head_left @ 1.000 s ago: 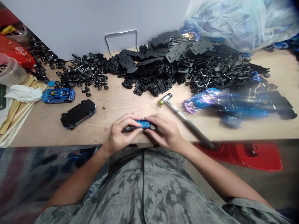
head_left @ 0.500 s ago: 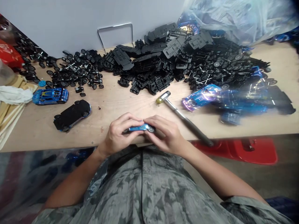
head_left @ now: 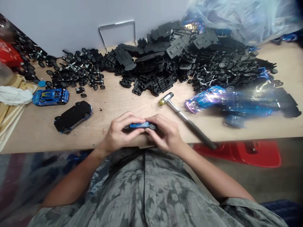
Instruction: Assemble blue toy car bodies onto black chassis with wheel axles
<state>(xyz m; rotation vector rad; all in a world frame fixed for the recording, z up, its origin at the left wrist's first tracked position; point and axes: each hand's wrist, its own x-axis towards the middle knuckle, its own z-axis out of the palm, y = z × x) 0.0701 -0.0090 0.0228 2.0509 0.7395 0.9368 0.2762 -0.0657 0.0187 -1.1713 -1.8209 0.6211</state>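
Between both hands, close to the table's front edge, is a blue toy car with its side and black wheels facing me. My left hand grips its left end, fingers along the far side and thumb on the near side. My right hand grips the right end in the same way. Fingers cover much of the car. To the right of my hands lies a hammer with a yellowish tip, its dark handle pointing toward me. Left of them, a toy car with a black underside rests wheels up.
Black car bases are heaped at the back, with wheel-and-axle sets to their left and more on the right. A blue car stands at left. Shiny blue car shells lie at right, partly blurred. A red stool is below the edge.
My hands keep their hold on the toy car and have shifted very slightly, the car tilting a little. The other things stay where they were.
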